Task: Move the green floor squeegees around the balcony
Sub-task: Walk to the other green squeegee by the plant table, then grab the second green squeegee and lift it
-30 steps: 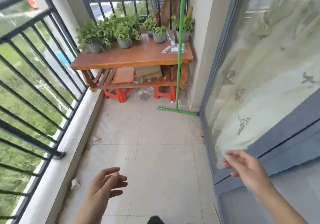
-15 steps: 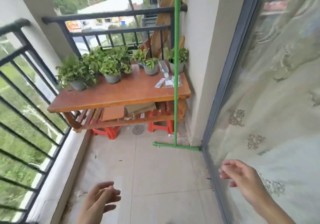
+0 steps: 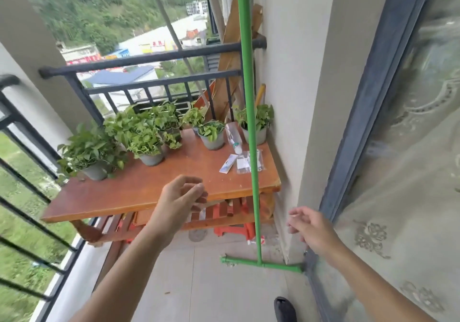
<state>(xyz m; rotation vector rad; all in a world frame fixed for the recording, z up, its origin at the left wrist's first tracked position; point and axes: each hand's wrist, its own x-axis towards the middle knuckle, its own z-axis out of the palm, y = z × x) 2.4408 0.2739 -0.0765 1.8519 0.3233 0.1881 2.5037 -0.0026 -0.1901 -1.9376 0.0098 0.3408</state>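
Note:
A green floor squeegee (image 3: 249, 112) stands upright at the far end of the balcony, its long pole leaning by the wall corner. Its crossbar head (image 3: 261, 264) rests on the tiled floor in front of the wooden table. My left hand (image 3: 180, 199) is raised in front of the table edge, left of the pole, fingers loosely curled and holding nothing. My right hand (image 3: 311, 229) hovers right of the pole near the wall corner, fingers apart and empty. Neither hand touches the squeegee.
A wooden table (image 3: 139, 192) carries several potted plants (image 3: 146, 137) and small packets (image 3: 239, 163). Red stools (image 3: 236, 229) sit beneath it. Black railing (image 3: 154, 59) runs along the left and far side. Wooden boards (image 3: 231, 67) lean in the corner. A curtained glass door (image 3: 398, 172) lines the right. My shoe (image 3: 285, 309) shows below.
The view has moved closer to the table and squeegee and tilted up. Both hands have risen and reached forward, the left one now in front of the table edge.

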